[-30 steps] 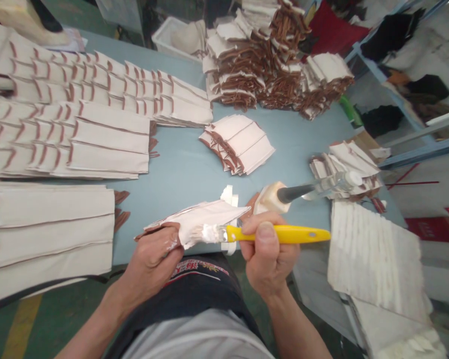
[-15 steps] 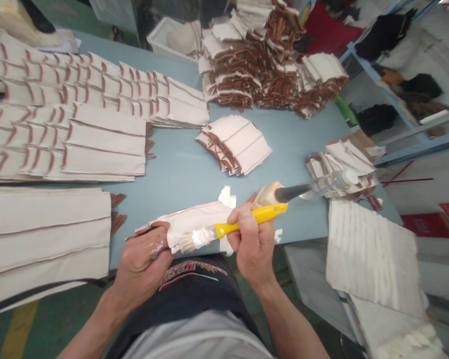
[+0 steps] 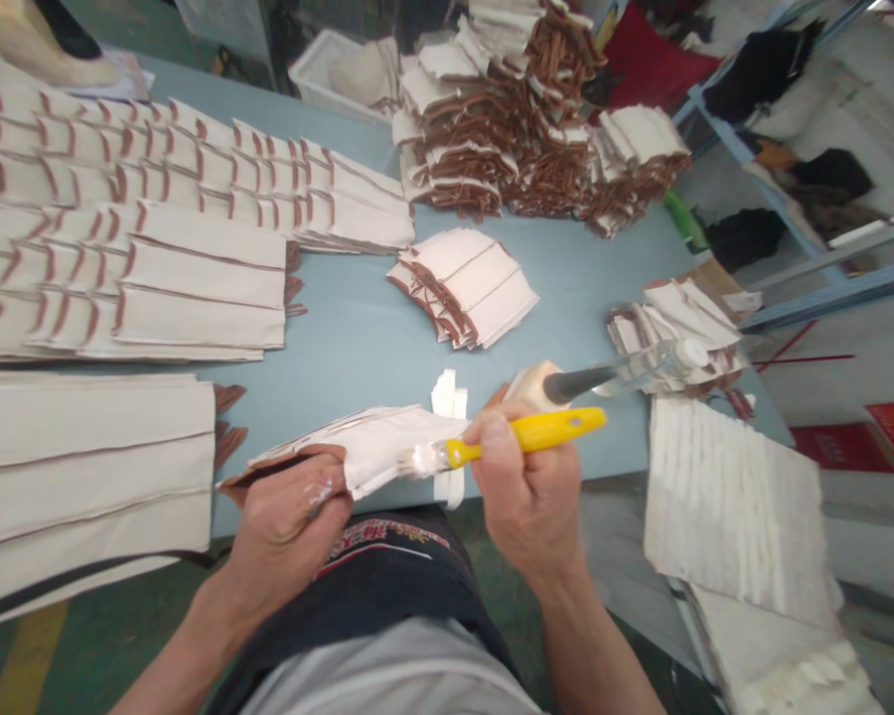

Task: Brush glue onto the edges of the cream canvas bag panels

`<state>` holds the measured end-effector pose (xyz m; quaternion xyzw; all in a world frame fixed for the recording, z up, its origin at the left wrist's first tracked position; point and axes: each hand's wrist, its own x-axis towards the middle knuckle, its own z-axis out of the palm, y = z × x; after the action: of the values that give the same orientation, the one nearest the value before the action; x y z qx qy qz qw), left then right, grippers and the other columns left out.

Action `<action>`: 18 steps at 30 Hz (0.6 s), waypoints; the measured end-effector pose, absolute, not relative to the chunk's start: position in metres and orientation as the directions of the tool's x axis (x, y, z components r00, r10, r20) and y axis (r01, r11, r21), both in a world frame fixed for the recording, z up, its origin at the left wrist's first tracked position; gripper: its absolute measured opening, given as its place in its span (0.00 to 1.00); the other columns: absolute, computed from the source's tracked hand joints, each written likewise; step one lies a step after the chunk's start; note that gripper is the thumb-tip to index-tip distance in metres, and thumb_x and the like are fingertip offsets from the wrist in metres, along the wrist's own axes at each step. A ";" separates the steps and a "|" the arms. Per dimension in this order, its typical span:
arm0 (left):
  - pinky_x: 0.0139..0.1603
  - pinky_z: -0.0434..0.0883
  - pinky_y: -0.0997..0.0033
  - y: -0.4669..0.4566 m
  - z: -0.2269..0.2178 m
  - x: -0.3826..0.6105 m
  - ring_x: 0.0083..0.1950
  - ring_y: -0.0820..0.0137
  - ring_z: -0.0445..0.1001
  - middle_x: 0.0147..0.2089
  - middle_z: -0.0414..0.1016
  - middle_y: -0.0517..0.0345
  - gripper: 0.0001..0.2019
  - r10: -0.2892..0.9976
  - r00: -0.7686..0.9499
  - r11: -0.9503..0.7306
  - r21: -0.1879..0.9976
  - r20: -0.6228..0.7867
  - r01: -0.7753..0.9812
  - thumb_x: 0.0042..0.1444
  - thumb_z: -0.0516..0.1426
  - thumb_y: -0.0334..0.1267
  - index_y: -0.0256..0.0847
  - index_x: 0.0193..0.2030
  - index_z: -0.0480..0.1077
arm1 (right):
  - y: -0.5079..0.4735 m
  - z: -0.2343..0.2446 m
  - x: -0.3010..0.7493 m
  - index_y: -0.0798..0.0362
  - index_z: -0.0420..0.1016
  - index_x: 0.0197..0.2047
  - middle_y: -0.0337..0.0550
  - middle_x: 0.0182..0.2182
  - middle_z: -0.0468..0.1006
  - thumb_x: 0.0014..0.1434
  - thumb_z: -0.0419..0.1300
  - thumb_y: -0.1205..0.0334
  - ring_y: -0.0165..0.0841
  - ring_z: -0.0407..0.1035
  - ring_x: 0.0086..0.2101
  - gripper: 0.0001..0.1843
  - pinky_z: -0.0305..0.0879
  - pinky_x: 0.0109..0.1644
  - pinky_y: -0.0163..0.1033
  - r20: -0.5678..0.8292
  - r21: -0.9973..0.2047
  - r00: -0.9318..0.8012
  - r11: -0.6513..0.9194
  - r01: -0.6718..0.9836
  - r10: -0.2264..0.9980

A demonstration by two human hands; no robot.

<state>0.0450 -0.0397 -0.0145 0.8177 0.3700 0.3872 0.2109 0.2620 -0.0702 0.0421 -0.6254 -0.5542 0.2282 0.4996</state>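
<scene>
My left hand [image 3: 290,511] is closed on the near left edge of a cream fabric piece [image 3: 387,437] with a brown lining, which gapes at its left end. White smears mark the fingers of that hand. Gripped in my right hand [image 3: 532,497] is a yellow-handled paintbrush [image 3: 540,430]. Its bristles, coated with something white, touch the upper face of the piece near its right part. White strips [image 3: 448,392] lie under and behind the right end of the piece. Just beyond my right hand stands a beige object [image 3: 528,385] with a dark grey neck.
Overlapping rows of cream pieces [image 3: 205,273] cover the table's left side. A small fanned stack [image 3: 466,283] lies mid-table, and tall brown-and-cream piles [image 3: 469,129] stand behind it. More pieces [image 3: 685,318] lie at right, near a white-streaked board [image 3: 737,497] beside the table.
The brush and my right hand have moved right along the piece, leaving its left part uncovered. The piece's left end has opened wider, showing more brown lining. My left hand keeps its hold.
</scene>
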 end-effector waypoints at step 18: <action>0.37 0.72 0.70 -0.034 -0.005 0.046 0.34 0.64 0.75 0.29 0.76 0.59 0.11 0.939 0.330 0.002 0.962 -0.096 0.273 0.59 0.61 0.39 0.44 0.26 0.76 | -0.041 0.025 0.246 0.50 0.74 0.34 0.25 0.14 0.59 0.76 0.59 0.42 0.24 0.54 0.14 0.23 0.52 0.19 0.29 0.169 -0.980 0.414 0.199 -0.029 0.895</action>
<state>0.0465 -0.0340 -0.0048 0.6292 0.4816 0.3208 0.5189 0.2455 -0.0411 0.0245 -0.5259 -0.4114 0.3521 0.6559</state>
